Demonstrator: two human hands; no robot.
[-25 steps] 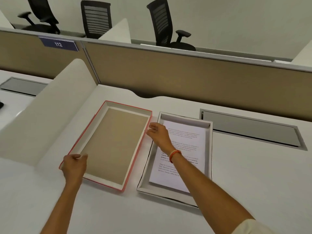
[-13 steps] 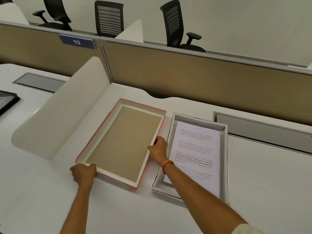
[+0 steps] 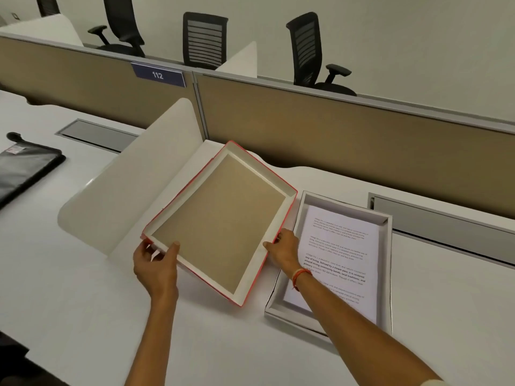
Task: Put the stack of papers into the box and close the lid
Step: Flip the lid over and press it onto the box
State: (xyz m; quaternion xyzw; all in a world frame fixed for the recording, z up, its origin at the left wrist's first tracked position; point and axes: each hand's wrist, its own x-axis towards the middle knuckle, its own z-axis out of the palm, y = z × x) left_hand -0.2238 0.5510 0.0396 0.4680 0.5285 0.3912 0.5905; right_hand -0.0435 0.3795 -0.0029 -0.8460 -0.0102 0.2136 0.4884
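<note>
The red-edged lid (image 3: 223, 224), inner side up with a brown cardboard bottom, is tilted off the white desk. My left hand (image 3: 156, 266) grips its near-left corner, thumb over the rim. My right hand (image 3: 282, 247) grips its right edge. Just to the right, the white box (image 3: 386, 271) lies open on the desk. The stack of printed papers (image 3: 338, 254) lies flat inside it, partly hidden by my right forearm.
A white curved divider (image 3: 125, 190) stands left of the lid. A tan partition (image 3: 334, 135) runs along the desk's far edge, with grey cable hatches (image 3: 446, 218) set in the desk. A black bag (image 3: 25, 168) lies far left. Office chairs stand beyond.
Both hands have taken hold of the lid and raised it off the desk, tilted. My right hand slid down its right edge. The view has shifted left.
</note>
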